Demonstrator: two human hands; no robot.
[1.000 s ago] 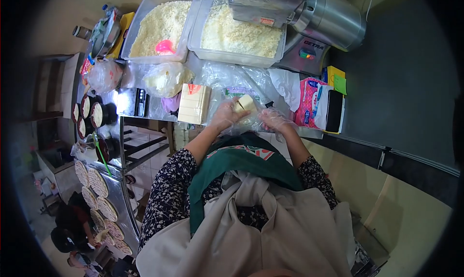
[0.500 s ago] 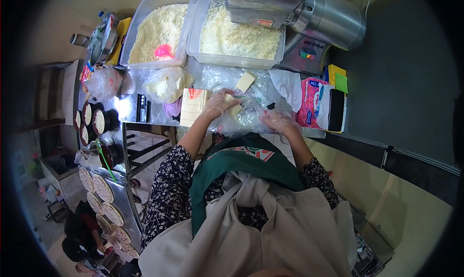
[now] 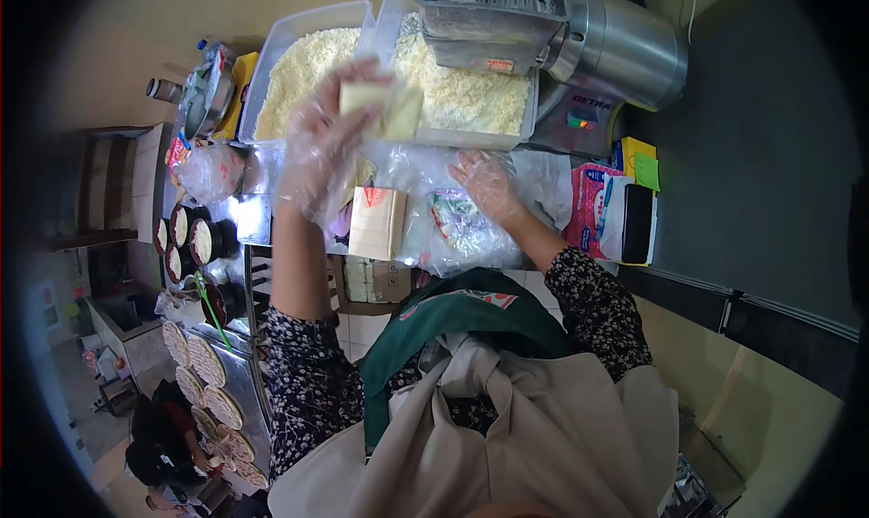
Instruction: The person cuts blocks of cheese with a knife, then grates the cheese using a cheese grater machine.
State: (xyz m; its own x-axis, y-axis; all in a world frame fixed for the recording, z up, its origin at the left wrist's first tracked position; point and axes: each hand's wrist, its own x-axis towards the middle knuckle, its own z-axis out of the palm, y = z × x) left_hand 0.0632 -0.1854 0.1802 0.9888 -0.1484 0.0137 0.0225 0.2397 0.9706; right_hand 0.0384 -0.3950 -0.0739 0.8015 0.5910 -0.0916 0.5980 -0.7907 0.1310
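Raised over the front of the bins, my left hand (image 3: 328,124) in a clear plastic glove is closed around pale yellow cheese (image 3: 385,109), blurred by motion. My gloved right hand (image 3: 489,185) has its fingers spread over the clear plastic bag (image 3: 471,233) on the counter, and grips nothing. A larger cream block (image 3: 377,224) with a red triangular mark stands to the left of the bag, below my left hand. Behind my hands, one clear bin (image 3: 312,75) of grated cheese is partly hidden by the left hand.
A steel grating machine (image 3: 625,47) stands over a second bin (image 3: 475,141) of grated cheese. To the right lie a pink pack (image 3: 587,212) and a dark phone (image 3: 639,224). Small filled pans (image 3: 204,242) and round flat bases (image 3: 206,362) sit at left; another person (image 3: 163,446) is lower left.
My left hand has risen from the counter toward the bins with cheese in it. My right hand has moved up and left, fingers spreading. The loose cheese block no longer shows on the plastic.
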